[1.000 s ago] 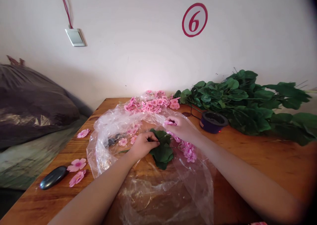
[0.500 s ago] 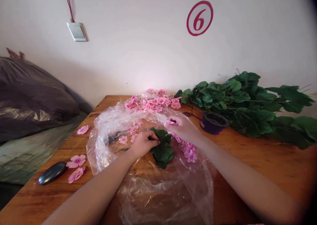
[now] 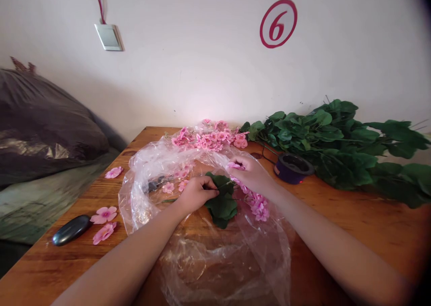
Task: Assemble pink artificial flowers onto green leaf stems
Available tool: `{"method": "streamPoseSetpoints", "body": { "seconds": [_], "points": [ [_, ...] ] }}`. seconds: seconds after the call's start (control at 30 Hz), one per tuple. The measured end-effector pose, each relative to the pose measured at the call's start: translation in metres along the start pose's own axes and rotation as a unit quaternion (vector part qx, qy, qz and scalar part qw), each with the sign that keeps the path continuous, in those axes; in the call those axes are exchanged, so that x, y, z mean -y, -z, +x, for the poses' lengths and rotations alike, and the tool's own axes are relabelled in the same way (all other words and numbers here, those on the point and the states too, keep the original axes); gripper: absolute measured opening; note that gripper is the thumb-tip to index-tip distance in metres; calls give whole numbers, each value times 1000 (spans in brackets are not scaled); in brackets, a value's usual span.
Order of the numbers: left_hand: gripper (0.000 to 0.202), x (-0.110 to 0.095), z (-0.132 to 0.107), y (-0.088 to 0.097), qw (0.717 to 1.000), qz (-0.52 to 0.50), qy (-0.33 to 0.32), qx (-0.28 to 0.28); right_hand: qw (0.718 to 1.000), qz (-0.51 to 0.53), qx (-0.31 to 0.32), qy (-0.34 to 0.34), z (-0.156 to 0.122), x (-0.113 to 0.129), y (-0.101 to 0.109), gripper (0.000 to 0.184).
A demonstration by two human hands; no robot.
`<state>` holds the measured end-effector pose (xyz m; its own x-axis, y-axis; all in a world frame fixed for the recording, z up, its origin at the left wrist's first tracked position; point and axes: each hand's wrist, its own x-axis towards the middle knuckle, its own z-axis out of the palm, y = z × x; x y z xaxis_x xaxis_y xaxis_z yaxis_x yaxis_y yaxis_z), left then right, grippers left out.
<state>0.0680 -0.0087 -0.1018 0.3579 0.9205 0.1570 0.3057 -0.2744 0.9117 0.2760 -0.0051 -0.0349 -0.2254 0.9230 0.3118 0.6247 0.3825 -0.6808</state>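
Note:
My left hand (image 3: 194, 194) is closed in a pinch on a thin stem beside a cluster of green leaves (image 3: 221, 202) lying on a clear plastic bag (image 3: 215, 247). My right hand (image 3: 251, 175) is closed on a pink fabric flower (image 3: 233, 166) just above the leaves. A string of pink blossoms (image 3: 257, 205) trails under my right wrist. More pink flowers (image 3: 210, 139) are heaped at the far end of the bag.
A wooden table (image 3: 370, 220) carries a pile of green leaf stems (image 3: 340, 144) at the back right and a small dark round pot (image 3: 292, 167). Loose pink flowers (image 3: 104, 214) and a black oval object (image 3: 70, 229) lie at left. A dark cushion (image 3: 43, 122) lies beyond the table's left edge.
Both hands stay closed at the same spot on the leaves and flower. The view has shifted slightly, so everything sits a little to the right and the wall number is higher.

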Motion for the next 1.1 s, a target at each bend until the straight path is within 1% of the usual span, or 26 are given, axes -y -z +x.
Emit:
{"method": "streamPoseSetpoints", "body": {
  "seconds": [0.17,0.33,0.53,0.7,0.8,0.93,1.1],
  "points": [
    [6,1,1,0,1000,-4,4,-1,1000,1,4,6,1,-2,0,13],
    [6,1,1,0,1000,-3,4,1,1000,-4,2,-2,-2,4,-1,14],
    [7,0,1,0,1000,-7,9,-2,999,33,6,-29,-5,8,-2,18],
    [7,-2,1,0,1000,-10,2,-1,999,41,-7,-21,-5,10,-2,18],
    [7,-3,0,0,1000,-2,5,2,998,55,-18,-30,-7,10,-6,15],
    [9,-3,0,0,1000,1,2,0,992,109,-44,-38,-8,4,-18,12],
    [15,-4,0,0,1000,0,17,0,991,122,-42,-22,-10,1,-26,14]
  ]
}}
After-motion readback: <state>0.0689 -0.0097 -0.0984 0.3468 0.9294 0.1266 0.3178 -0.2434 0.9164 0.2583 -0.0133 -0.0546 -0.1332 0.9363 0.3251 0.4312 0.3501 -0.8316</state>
